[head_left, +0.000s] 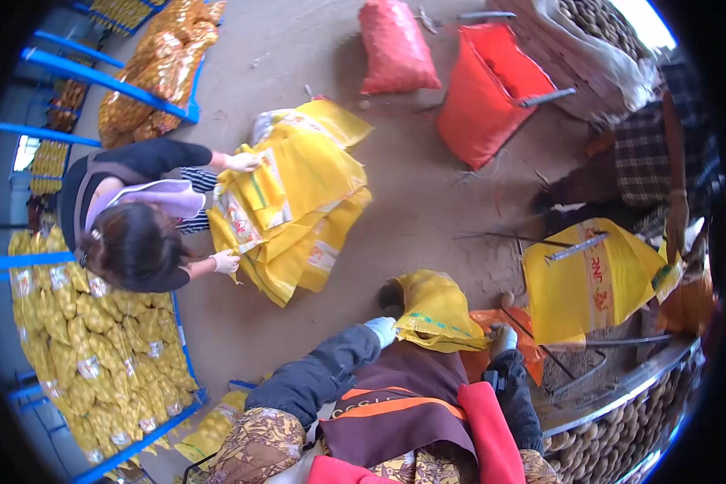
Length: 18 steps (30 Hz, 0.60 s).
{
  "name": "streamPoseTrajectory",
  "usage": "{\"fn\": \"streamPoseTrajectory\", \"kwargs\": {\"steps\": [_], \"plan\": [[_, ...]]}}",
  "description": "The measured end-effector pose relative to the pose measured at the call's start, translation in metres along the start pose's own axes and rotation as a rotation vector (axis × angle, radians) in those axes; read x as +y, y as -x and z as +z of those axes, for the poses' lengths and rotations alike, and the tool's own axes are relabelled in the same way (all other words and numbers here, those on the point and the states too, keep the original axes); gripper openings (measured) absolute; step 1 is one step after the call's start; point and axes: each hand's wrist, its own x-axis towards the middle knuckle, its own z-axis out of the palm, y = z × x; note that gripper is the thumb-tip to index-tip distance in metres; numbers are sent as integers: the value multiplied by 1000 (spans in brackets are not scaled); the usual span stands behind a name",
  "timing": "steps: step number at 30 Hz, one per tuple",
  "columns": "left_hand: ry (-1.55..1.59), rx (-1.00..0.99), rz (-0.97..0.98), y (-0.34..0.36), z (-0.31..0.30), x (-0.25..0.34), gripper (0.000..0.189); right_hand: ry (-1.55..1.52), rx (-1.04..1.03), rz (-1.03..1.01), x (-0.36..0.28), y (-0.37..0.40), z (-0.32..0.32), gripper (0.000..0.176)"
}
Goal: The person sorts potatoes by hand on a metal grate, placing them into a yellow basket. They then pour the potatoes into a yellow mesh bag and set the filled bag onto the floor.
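Note:
A yellow mesh sack (434, 305) with a green dashed seam hangs in front of my lap. My left hand (381, 331), in a pale glove, is closed on the sack's left corner. My right hand (502, 339), in a greyish glove, has its fingers curled at the right corner of that seam. An orange mesh sack (527, 355) lies behind and beside my right hand. The yellow sack's far end bends downward, next to a dark rounded shape I cannot make out.
At left, a person (137, 218) with gloved hands holds a pile of yellow sacks (298, 194). Another person (661, 153) handles a printed yellow sack (581, 282) on a metal frame. Filled red sacks (492, 97) stand ahead. A potato-filled trough (613, 436) is at lower right.

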Motion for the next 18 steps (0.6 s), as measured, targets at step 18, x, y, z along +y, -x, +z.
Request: {"fn": "streamPoseTrajectory", "kwargs": {"steps": [18], "plan": [[1590,421,298,-20,73,6,25,491,-318,-198,8,-45,-2,17]]}}
